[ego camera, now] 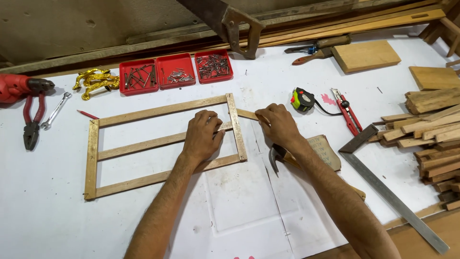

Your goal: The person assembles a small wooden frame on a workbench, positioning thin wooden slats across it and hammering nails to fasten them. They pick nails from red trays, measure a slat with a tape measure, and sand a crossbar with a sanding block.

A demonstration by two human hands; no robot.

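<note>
A rectangular frame of pale wooden slats (163, 144) lies flat toward the middle of the white worktop (48, 211), its long sides running left to right with one slat across its middle. The left hand (202, 136) rests palm down on the frame's right end, fingers spread and pressing over the middle slat where it meets the right upright – not closed around anything. The right hand (278, 125) sits just outside that upright, its fingers pinched on the end of a short loose wooden strip (247, 114) that butts against the frame's outer edge. Just beneath the right wrist lies a steel claw hammer with a wooden handle (278, 156), partly hidden by the forearm. Along the far edge stand three red plastic trays of nails and screws (176, 71), with gold curved handles (96, 81) to their left and red-handled pliers (31, 122) near the left edge. Toward the right edge lie a green-and-black tape measure (303, 100), a red utility knife (349, 112), a steel try square (388, 192) and a stack of cut wooden strips (429, 139) – all well apart from the frame.
</note>
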